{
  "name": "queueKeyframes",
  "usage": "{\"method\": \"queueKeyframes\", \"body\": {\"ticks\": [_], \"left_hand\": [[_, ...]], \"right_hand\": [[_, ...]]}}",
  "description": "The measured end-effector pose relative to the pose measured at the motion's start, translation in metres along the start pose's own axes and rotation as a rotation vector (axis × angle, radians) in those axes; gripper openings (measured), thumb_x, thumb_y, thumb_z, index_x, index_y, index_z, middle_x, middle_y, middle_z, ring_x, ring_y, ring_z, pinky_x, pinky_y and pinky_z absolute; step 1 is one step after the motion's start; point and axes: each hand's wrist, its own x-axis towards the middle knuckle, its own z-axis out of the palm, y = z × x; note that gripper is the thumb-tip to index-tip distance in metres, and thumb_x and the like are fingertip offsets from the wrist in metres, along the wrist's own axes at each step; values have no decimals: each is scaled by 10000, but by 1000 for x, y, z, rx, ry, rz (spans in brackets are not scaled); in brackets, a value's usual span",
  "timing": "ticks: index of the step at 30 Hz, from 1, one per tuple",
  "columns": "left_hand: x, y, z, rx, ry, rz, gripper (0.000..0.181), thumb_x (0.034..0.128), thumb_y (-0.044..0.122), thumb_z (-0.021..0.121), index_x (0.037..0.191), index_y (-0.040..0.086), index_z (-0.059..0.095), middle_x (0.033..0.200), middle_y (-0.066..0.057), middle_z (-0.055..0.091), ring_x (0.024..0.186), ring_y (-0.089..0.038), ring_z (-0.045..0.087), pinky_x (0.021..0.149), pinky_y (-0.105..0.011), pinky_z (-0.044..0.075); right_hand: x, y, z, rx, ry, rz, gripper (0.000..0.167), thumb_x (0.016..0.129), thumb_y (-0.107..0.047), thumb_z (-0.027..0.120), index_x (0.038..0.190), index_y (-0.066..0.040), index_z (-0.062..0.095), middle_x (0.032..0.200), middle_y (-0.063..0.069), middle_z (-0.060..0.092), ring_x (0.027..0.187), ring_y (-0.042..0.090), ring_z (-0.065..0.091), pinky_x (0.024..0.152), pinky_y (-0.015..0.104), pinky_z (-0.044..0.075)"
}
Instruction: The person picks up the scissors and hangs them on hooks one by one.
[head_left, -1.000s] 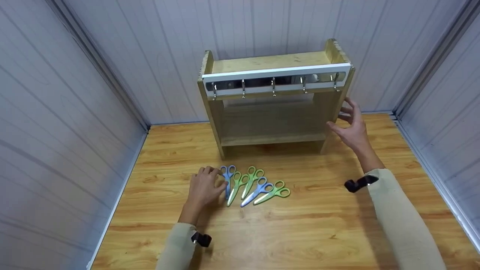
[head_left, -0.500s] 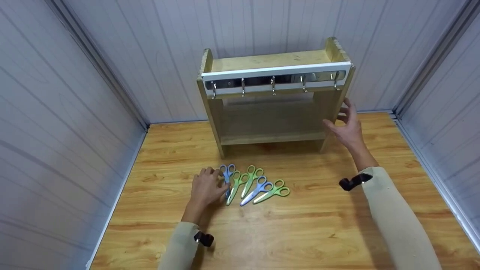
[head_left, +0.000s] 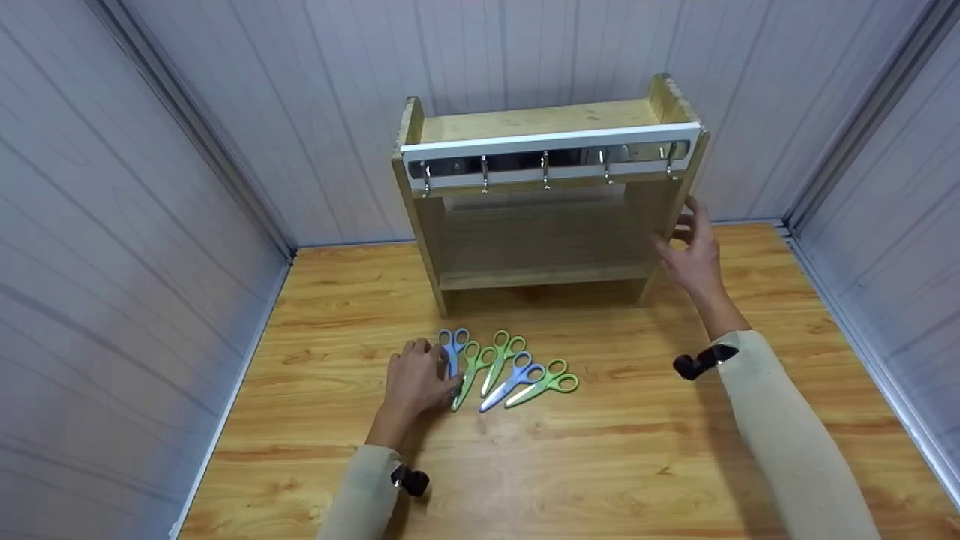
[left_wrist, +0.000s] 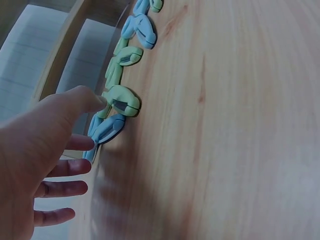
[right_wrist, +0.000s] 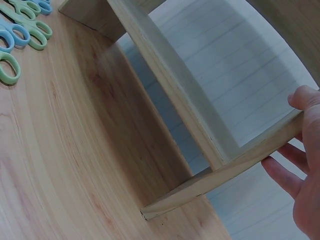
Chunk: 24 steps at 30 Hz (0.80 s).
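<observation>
Several scissors with blue or green handles lie fanned out on the wooden tabletop in front of a small wooden shelf point(head_left: 547, 277). My left hand point(head_left: 412, 381) is over the leftmost blue scissors point(head_left: 453, 346), its fingers and thumb apart. In the left wrist view its thumb reaches beside green scissors point(left_wrist: 122, 99), and the fingers extend near the blue scissors point(left_wrist: 107, 129); contact cannot be told. My right hand point(head_left: 696, 261) holds the shelf's right side panel point(right_wrist: 250, 157), thumb on the inner side and fingers on the outer side.
A white strip with several metal hooks point(head_left: 546, 169) runs across the shelf's upper front. Ribbed pale walls point(head_left: 337, 120) enclose the wooden table point(head_left: 570, 480) at the back and both sides. Further scissors point(head_left: 541, 386) lie to the right of the left hand.
My left hand has shifted slightly right, its thumb closer over the leftmost blue scissors. My right hand has moved a little left against the side panel. Shelf and scissors stay in place.
</observation>
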Motion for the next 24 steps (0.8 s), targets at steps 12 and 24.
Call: {"method": "queueKeyframes", "body": {"ticks": [12,24], "left_hand": [[1,-1,3,10,-45,-21,493,909,524,851,1155,97,829,1073,-131,758,986,-319,685,835,-524,574],[-2,-7,8,-50,107,41,212,842,271,829,881,73,764,738,-78,673,692,-312,647,654,-564,540]], "right_hand": [[0,2,0,-6,23,16,822,1050,-57,732,1753,-137,314,1520,296,619,1331,446,670,862,36,502],[-4,6,0,-31,11,9,797,1063,-67,696,1754,-154,309,1543,293,603,1349,449,664,862,34,499]]}}
